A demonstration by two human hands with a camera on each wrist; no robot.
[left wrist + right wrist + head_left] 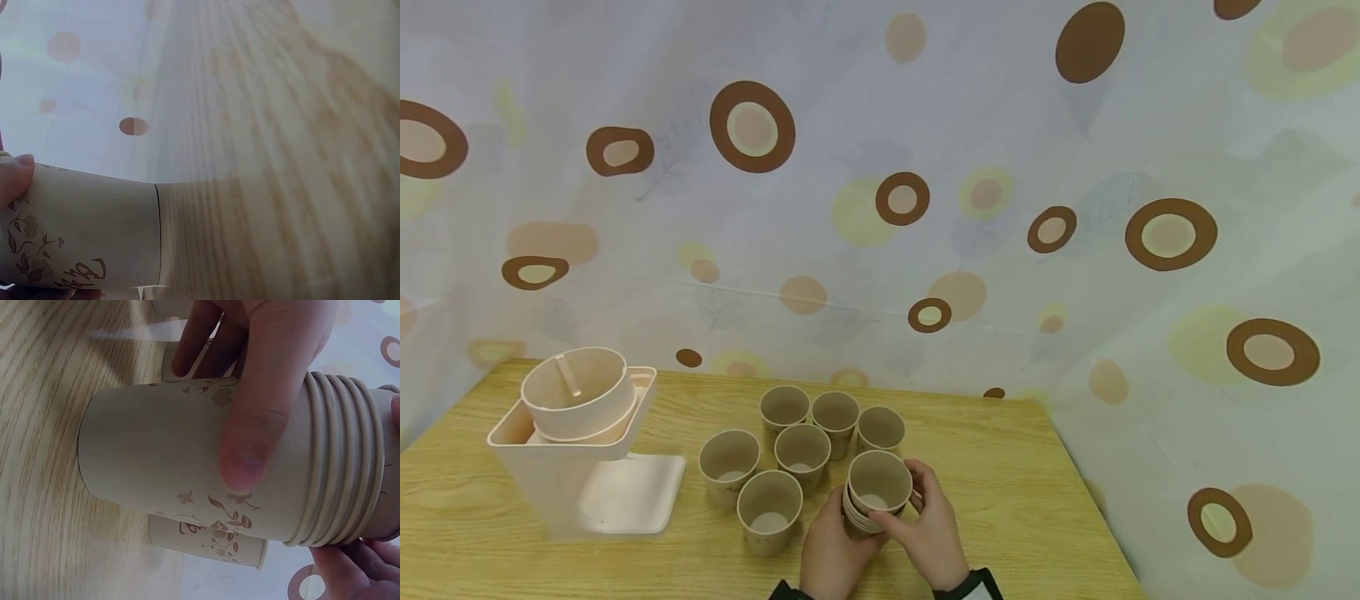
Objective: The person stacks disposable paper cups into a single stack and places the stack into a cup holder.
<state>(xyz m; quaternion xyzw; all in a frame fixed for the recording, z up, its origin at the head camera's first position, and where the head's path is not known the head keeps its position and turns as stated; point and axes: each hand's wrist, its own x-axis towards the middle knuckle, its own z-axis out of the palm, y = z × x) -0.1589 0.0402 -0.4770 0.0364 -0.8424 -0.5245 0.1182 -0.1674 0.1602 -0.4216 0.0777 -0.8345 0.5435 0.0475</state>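
A stack of paper cups, pale beige with a brown flower print, stands upright between both hands. My left hand grips the stack's side, its thumb lying across the wall in the right wrist view. At the top, my right hand pinches the uppermost cup, thumb at the near side and fingers at the far right. That cup sits partly raised above several nested rims. The left wrist view shows the stack's printed wall and a fingertip on it. Whether the stack's base touches the table cannot be told.
Several single cups stand mouth up left of and behind the stack, among them a near cup and a left cup. A white plastic stand with a round container on top occupies the wooden table's left side. Patterned cloth hangs behind.
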